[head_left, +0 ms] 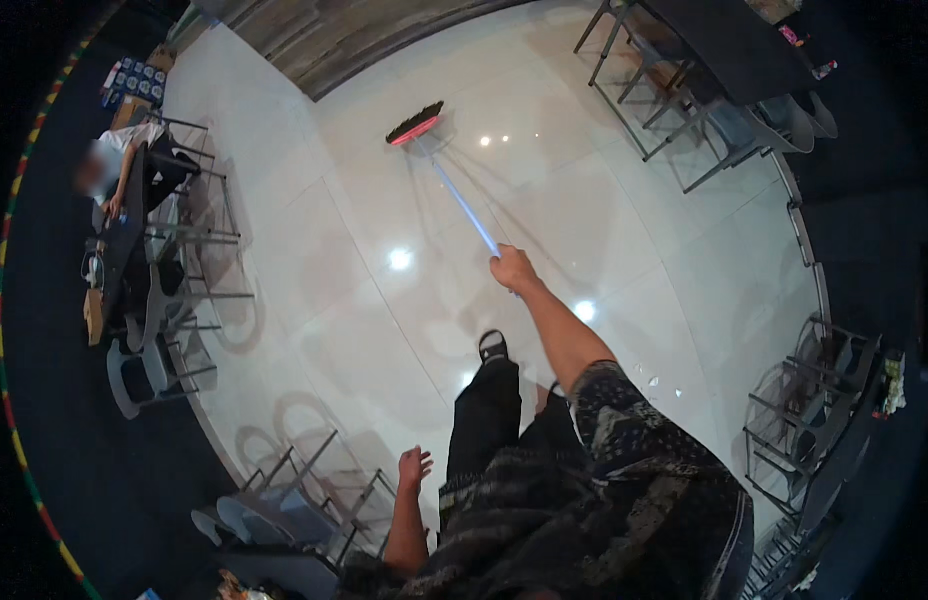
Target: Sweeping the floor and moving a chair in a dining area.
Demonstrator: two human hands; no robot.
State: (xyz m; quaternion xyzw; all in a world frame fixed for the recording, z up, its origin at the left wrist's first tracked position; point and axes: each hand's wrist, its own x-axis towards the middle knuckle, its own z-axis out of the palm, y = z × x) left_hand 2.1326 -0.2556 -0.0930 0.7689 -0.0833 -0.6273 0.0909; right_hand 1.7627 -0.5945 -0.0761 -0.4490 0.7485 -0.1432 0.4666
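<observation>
My right hand [515, 268] grips the upper end of a pale blue broom handle [466, 206], arm stretched forward. At the far end of the handle is the broom head [416, 124], with a red-pink block and dark bristles, against the glossy tile floor [344, 247]. My left hand [414, 465] hangs low beside my left leg, fingers slightly curled and apart, with nothing in it. One sandalled foot [493, 345] is set forward below the broom handle.
At left, a seated person [133, 161] leans on a dark table [126, 232] with grey chairs [145, 360]. Another table [741, 45] with chairs stands upper right. More chairs [276, 517] are lower left and stacked-looking chairs [805, 397] at right. Small white scraps [653, 381] lie on the floor.
</observation>
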